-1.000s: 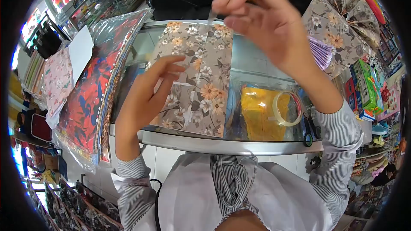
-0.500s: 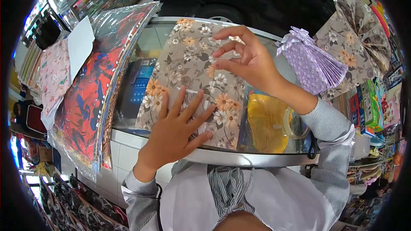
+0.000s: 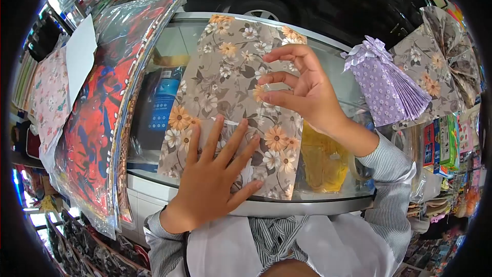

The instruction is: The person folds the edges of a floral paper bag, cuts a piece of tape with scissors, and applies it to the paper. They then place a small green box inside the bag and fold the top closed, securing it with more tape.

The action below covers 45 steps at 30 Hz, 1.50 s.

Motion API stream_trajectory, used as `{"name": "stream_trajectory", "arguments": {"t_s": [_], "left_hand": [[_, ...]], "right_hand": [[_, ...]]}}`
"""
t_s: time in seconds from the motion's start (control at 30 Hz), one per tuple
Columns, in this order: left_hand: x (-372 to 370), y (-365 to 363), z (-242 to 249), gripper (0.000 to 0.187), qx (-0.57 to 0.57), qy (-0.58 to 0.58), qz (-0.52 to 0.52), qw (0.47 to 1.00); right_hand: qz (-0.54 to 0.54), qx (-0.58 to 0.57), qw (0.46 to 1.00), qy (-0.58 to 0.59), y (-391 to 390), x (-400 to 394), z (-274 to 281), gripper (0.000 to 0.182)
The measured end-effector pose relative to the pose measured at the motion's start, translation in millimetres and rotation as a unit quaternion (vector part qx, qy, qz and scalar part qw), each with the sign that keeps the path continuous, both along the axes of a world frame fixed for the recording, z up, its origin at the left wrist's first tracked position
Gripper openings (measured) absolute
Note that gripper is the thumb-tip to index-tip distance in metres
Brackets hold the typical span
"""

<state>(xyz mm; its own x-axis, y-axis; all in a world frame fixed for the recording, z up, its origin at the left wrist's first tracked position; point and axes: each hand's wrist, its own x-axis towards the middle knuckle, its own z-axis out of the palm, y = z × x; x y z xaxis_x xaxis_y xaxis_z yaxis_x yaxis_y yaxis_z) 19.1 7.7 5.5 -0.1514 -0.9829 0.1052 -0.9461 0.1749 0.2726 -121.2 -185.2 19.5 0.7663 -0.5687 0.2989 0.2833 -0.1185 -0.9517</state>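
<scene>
A flat rectangle of grey-brown floral paper (image 3: 230, 90) with orange and white daisies lies on the glass counter. My left hand (image 3: 207, 187) rests flat on its lower part with the fingers spread. By its fingertips a narrow white edge (image 3: 228, 121) shows in the paper; the palm covers what is beneath. Above the right side of the paper hovers my right hand (image 3: 312, 92), its fingers curved and thumb apart from them. A faint glint shows near the thumb tip, too small to identify.
Left of the paper stands a stack of plastic-sleeved printed sheets (image 3: 97, 118), with pink floral paper (image 3: 51, 92) over it. To the right are a pleated purple package (image 3: 384, 87) and a floral fan-pleated one (image 3: 430, 66). Something yellow (image 3: 324, 161) shows beside the paper.
My right hand has shifted slightly right and down in view, its fingers still curved. My left hand stays spread on the paper. The camera view has moved a little.
</scene>
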Motion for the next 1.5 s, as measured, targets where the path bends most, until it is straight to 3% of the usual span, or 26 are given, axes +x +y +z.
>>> {"name": "stream_trajectory", "arguments": {"t_s": [0.43, 1.03, 1.5], "left_hand": [[0, -2, 4, 0.068, 0.028, -0.022, -0.006, 0.999], [0, -3, 4, 0.068, 0.031, -0.019, -0.009, 0.999], [0, -3, 5, 0.068, 0.04, -0.018, -0.009, 0.999]], "right_hand": [[-0.011, 0.05, 0.998, 0.032, -1, -1, -8, 0.062], [-0.043, -0.03, 0.997, 0.05, -16, 3, -18, 0.062], [-0.052, -0.026, 0.997, 0.044, -17, 6, -25, 0.064]]}}
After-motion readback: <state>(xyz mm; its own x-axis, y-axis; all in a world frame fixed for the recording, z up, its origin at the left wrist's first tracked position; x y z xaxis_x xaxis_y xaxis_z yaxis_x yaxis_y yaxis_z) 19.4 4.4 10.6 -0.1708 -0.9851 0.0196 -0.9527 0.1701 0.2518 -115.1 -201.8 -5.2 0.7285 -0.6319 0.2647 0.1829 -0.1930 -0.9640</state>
